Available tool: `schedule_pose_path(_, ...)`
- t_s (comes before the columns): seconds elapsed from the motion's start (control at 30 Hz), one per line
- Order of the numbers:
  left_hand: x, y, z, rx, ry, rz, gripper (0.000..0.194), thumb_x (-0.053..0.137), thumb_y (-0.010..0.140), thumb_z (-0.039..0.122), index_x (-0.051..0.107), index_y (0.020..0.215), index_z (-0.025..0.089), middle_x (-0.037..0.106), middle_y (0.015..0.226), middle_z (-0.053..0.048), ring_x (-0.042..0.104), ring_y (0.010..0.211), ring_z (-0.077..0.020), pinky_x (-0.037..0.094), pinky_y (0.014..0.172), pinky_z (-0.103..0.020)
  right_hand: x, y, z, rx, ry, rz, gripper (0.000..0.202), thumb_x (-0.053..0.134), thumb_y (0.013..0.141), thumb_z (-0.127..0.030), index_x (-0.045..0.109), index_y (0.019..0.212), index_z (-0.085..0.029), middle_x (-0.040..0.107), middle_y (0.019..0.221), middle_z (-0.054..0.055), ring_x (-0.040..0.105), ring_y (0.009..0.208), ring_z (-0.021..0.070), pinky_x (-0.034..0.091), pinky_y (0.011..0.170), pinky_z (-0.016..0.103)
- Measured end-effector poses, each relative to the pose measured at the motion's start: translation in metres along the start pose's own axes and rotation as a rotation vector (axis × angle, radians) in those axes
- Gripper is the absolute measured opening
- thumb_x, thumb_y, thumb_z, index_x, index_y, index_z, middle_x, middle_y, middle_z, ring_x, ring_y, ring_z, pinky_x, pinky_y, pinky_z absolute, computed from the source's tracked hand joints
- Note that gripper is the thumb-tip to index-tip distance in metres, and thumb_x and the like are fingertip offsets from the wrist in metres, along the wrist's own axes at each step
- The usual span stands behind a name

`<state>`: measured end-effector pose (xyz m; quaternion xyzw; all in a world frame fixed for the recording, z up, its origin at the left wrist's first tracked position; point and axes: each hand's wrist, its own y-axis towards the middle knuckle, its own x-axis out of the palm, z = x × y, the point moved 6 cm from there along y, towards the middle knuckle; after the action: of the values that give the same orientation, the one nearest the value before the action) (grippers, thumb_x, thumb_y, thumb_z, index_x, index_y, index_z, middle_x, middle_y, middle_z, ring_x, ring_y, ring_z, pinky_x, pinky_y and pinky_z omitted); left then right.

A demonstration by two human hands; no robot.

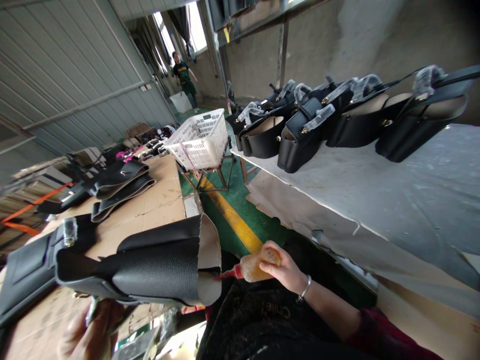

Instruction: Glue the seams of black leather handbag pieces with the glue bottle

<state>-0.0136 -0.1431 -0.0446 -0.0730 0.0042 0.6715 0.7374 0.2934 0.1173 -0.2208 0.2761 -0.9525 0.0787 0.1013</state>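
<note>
My right hand (283, 267) is wrapped round a squeeze bottle (255, 266) of amber liquid. The bottle's red nozzle points left, its tip at the open edge of a black leather bag body (157, 272). This piece lies on its side over the cardboard-covered table, its beige lining showing at the open end. Below the bag's left part is my left hand (92, 330), blurred, its fingers bent by the bag's lower edge; what they grip, if anything, cannot be made out. A flat black bag part (33, 260) with a plastic-wrapped fitting lies at the left.
Several black handbags (300, 135) stand on a grey-covered table (375, 180) at the right. A white plastic basket (200, 142) rests on a metal stand ahead. Stacked black pieces (120, 185) lie on the cardboard (165, 185). A person (183, 77) stands in the far aisle.
</note>
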Motion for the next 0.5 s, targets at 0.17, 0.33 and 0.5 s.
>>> schedule_pose_path(0.17,0.000,0.002,-0.001,0.079,0.016,-0.063,0.050,0.093,0.029,0.044,0.061,0.061,0.022,0.054,0.047,0.006,0.051,0.042,-0.0118,0.044,0.036,-0.020,-0.012,-0.001,-0.001,-0.077,-0.073,0.156,0.037,0.081,0.064,-0.044,0.059,0.085,-0.023,0.059,0.076,0.000,0.058,0.073,0.0212,0.050,0.070,0.035)
schedule_pose_path(0.33,0.003,-0.003,0.002,0.115,0.023,-0.021,0.050,0.091,0.032,0.048,0.061,0.061,0.021,0.055,0.047,0.006,0.050,0.041,-0.0103,0.042,0.036,-0.018,-0.013,-0.002,-0.004,-0.062,0.028,0.125,0.039,0.081,0.066,-0.048,0.057,0.085,-0.024,0.057,0.072,-0.001,0.056,0.068,0.0194,0.050,0.064,0.033)
schedule_pose_path(0.5,0.010,-0.013,0.011,0.106,0.032,-0.023,0.043,0.088,0.030,0.039,0.063,0.061,0.023,0.058,0.048,0.006,0.051,0.041,-0.0117,0.042,0.035,-0.019,-0.002,-0.001,0.001,-0.037,0.002,0.075,0.040,0.084,0.062,-0.045,0.061,0.085,-0.023,0.060,0.077,0.000,0.059,0.074,0.0212,0.052,0.072,0.035)
